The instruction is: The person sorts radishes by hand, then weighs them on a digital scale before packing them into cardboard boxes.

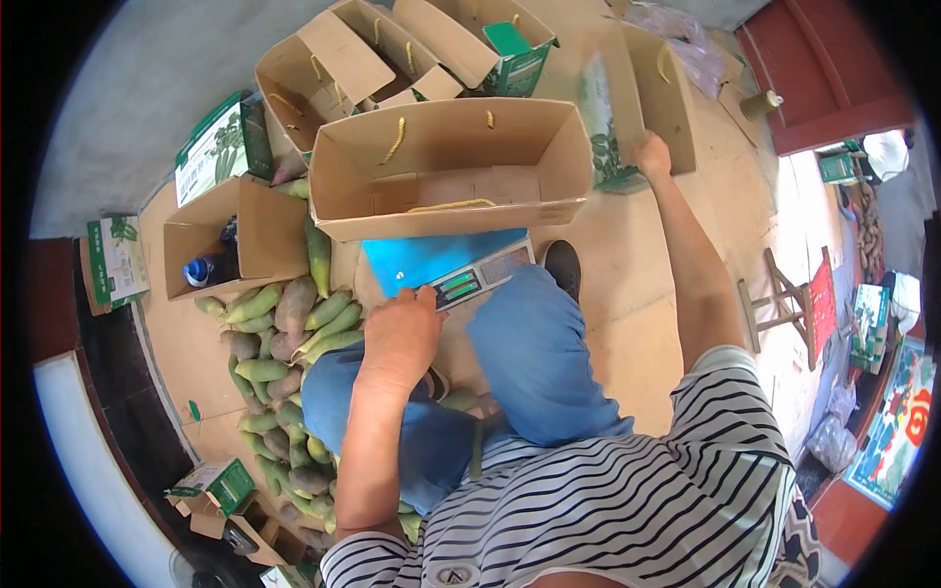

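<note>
My right hand (652, 157) reaches forward and is closed on the edge of an open cardboard box (674, 108), whose printed side is a little blurred. My left hand (404, 328) has its fingers bent at the corner of a digital scale's control panel (461, 287); whether they grip anything is hidden. The scale's platform is blue (417, 257). A large open carton (451, 211) with yellow cord handles stands over the far part of the scale, with nothing visible in it. Green and purplish radishes (294, 304) lie piled left of my knee.
Several open cartons (319, 78) stand along the wall ahead. A smaller box (274, 235) holding a blue-capped bottle (201, 270) is at left. To the right are a folding stool (784, 304) with a red seat and a reddish door (833, 59). Plastic bags (676, 29) lie at far right.
</note>
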Demonstrator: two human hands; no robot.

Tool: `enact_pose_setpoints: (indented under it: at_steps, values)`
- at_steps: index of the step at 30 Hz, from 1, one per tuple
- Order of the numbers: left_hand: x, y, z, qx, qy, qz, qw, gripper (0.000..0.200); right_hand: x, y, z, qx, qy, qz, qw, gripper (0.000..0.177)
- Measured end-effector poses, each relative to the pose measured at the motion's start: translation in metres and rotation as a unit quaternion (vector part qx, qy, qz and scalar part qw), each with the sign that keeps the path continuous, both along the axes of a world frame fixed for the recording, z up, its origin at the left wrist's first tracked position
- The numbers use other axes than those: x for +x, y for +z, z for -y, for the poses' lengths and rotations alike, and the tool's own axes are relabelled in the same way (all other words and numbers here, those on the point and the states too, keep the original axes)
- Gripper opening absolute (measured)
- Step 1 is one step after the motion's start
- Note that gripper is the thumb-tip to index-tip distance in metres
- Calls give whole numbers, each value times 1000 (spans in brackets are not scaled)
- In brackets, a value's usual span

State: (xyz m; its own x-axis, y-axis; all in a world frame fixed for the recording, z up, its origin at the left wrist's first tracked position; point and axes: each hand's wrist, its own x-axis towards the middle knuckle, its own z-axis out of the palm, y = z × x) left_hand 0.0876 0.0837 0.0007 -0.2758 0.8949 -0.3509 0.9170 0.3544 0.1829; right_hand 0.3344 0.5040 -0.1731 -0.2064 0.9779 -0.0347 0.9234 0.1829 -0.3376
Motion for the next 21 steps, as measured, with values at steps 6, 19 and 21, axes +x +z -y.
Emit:
enact_pose_setpoints:
  at_steps: [6, 19, 21]
  values:
    - [-4, -2, 3, -1, 7, 0, 1000, 24, -103, 6, -29, 26, 64, 74, 995, 24]
    - [-8, -2, 10, 50, 9, 12, 999, 24, -108, 133, 100, 15, 234, -347, 908, 42]
    - [-7, -3, 10, 50, 7, 8, 999, 24, -112, 159, 163, 1, 379, -277, 883, 39]
